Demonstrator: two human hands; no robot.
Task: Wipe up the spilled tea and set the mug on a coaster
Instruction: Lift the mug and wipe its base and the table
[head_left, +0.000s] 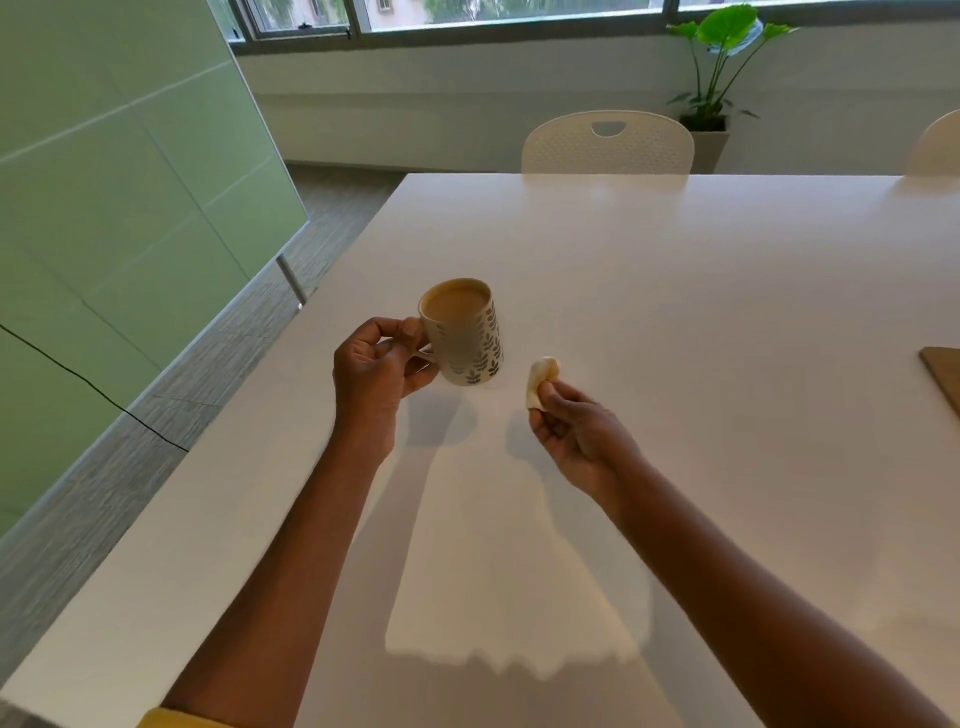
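- My left grip (376, 364) is curled round the handle of the mug (467, 338), thumb on top and fingers tucked beneath.
- My right grip (571, 426) pinches a small crumpled tissue wad (540, 376) between thumb and fingertips. The wad looks faintly yellowed and is held just off the surface (675, 260).
- The mug, cream with a dark leaf print, leans slightly. Its shadow (441, 421) falls apart from its base, so I judge it lifted clear of the surface.
- The milky tea (454, 304) stands close to the rim.
- I see no wet patch on the surface near the mug, so I judge the wiping done or nearly so. What is left is setting the mug down.
- At the right edge, well apart from the mug, the corner of a flat wooden piece (943, 374) shows. It may be the coaster, but too little is in view to tell.
- The next move calls for carrying the mug rightward across my body, or passing it over once the wad is put down.
- With the mug this full, it must be levelled first and moved slowly, or it will slop again.
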